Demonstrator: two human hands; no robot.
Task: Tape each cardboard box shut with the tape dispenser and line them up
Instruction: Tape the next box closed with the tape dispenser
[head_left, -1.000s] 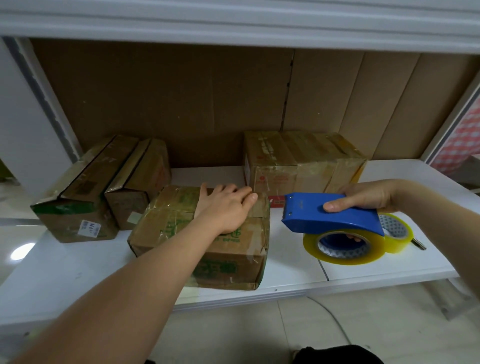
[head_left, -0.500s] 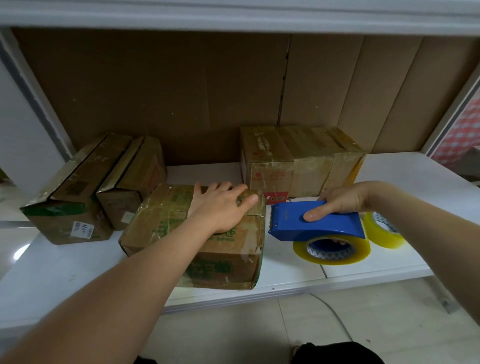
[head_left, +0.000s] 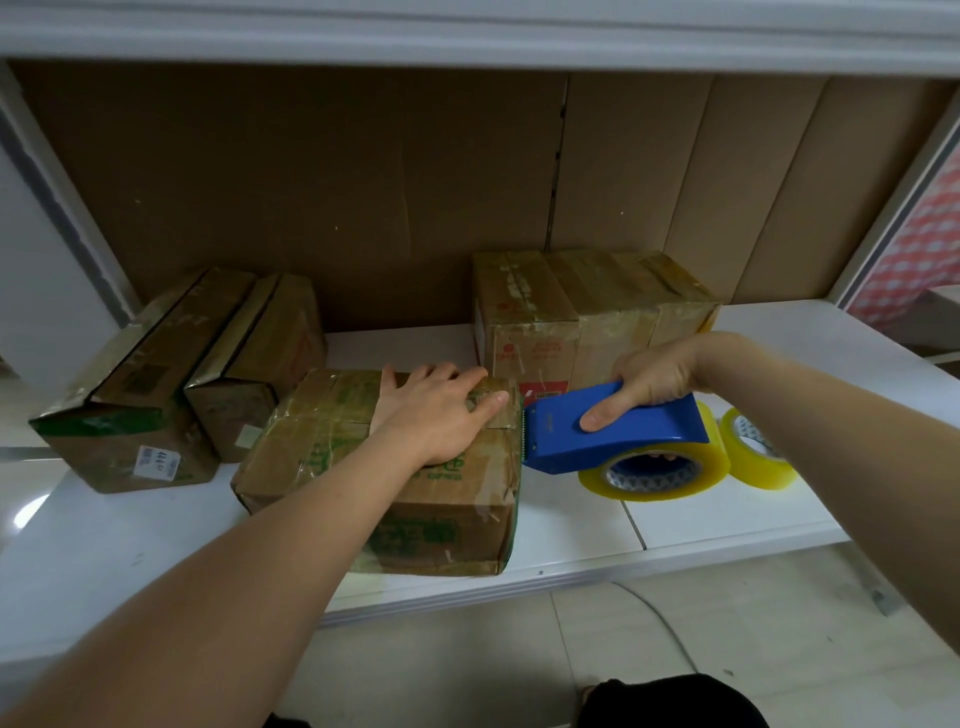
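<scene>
Front box (head_left: 395, 483) sits at the near edge of the white table (head_left: 727, 525), centre-left. Left hand (head_left: 441, 410) lies flat on its top, fingers straight and spread, pressing the flaps down near the seam. Right hand (head_left: 649, 384) grips the blue tape dispenser (head_left: 613, 431), fingers curled over the top, thumb on the near side; the toothed end is right at the box's upper right edge, touching or just short of it, can't tell which. Yellowish roll sits in the dispenser underneath. Judgement: a strip is about to start across the top seam of this box, so this box is in hand, not done. It carries plenty of glossy tape w/ wrinkles already, so hard to say which strips belong to this job. 2 boxes at left (head_left: 171, 374) lie side by side, touching, angled toward the back wall; tape sheen on both, they look shut and roughly lined up. Big box at back (head_left: 587, 317) also looks taped over top and front. So approx. 3 look finished, 1 in progress, final line-up still open, esp. front box, which sits forward of the others. Spare tape roll (head_left: 753, 452) stands on edge just right of the dispenser, partly hidden behind it. Hidden: the seam under the left palm, the dispenser's blade contact, the free tape end, far sides of all boxes. Print on the labels too small to read.
</scene>
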